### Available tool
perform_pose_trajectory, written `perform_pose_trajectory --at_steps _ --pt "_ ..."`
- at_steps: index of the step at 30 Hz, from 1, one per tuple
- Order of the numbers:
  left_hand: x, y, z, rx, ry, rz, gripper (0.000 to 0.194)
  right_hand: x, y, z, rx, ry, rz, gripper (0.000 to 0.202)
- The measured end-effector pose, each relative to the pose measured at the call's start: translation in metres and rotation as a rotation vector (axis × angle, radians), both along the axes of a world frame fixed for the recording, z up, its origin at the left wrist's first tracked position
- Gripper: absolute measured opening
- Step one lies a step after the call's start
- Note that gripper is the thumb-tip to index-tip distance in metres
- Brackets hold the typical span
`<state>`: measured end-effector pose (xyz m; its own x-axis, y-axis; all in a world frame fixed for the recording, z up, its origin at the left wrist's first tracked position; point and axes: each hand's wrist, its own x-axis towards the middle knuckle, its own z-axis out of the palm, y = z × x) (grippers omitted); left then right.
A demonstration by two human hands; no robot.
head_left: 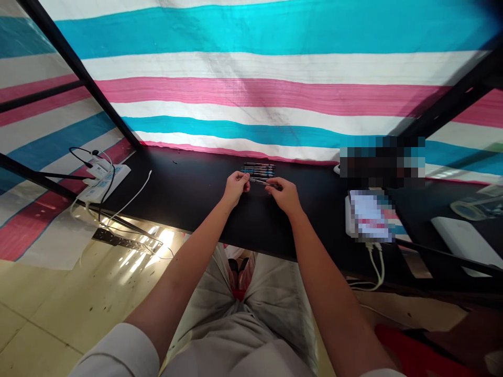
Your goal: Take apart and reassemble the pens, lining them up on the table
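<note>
A slim pen (258, 181) lies crosswise between my two hands, just above the black tabletop or on it; I cannot tell which. My left hand (236, 187) pinches its left end between thumb and fingers. At its right end, the fingers of my right hand (283, 193) are closed around the dark part of the barrel. Right behind my hands, several similar pens (259, 169) with dark and blue parts lie side by side in a stack of parallel rows on the table. My fingers hide both ends of the held pen.
A white power strip (105, 183) with plugs and cables sits at the table's left end. To the right are a pixelated phone-like device (371, 215) with white cables and a white box (467, 243). Black frame bars and a striped sheet (251, 97) enclose the table (188, 188).
</note>
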<state>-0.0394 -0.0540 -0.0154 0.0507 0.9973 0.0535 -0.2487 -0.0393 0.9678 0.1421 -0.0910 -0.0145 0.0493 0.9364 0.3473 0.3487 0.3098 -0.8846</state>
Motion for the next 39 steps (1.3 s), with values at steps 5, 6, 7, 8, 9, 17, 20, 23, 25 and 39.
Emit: perform_pose_trajectory --at_steps 5,6,7,8,9,17,20,23,25,39 --pt "0.0 0.0 -0.003 0.074 0.0 -0.052 0.027 0.001 -0.001 0.004 -0.081 0.059 -0.022 0.028" --pt "0.0 0.0 -0.003 0.092 0.006 -0.058 0.027 0.001 -0.001 0.004 -0.102 0.094 -0.015 0.032" --pt "0.0 0.0 -0.004 0.106 0.012 -0.064 0.028 0.001 -0.001 0.004 -0.124 0.145 -0.004 0.035" --pt "0.0 -0.001 -0.004 0.116 0.014 -0.072 0.029 0.0 0.0 0.004 -0.144 0.208 0.009 0.036" --pt "0.0 -0.001 -0.004 0.123 0.015 -0.077 0.029 0.0 0.0 0.004 -0.163 0.274 0.022 0.035" --pt "-0.001 0.002 -0.004 0.057 -0.008 -0.044 0.031 -0.003 0.003 0.005 -0.099 0.394 -0.022 0.038" --pt "-0.001 0.002 -0.004 0.068 -0.009 -0.055 0.032 -0.002 0.004 0.003 -0.11 0.326 -0.052 0.036" --pt "-0.002 0.001 -0.003 0.084 -0.001 -0.059 0.032 0.0 0.003 0.003 -0.134 0.314 -0.047 0.035" --pt "-0.002 0.0 -0.004 0.088 0.014 -0.061 0.032 0.001 0.003 0.003 -0.142 0.319 -0.039 0.036" --pt "0.001 -0.008 0.002 0.144 0.07 -0.145 0.03 -0.001 0.006 0.004 -0.336 0.841 0.011 0.027"
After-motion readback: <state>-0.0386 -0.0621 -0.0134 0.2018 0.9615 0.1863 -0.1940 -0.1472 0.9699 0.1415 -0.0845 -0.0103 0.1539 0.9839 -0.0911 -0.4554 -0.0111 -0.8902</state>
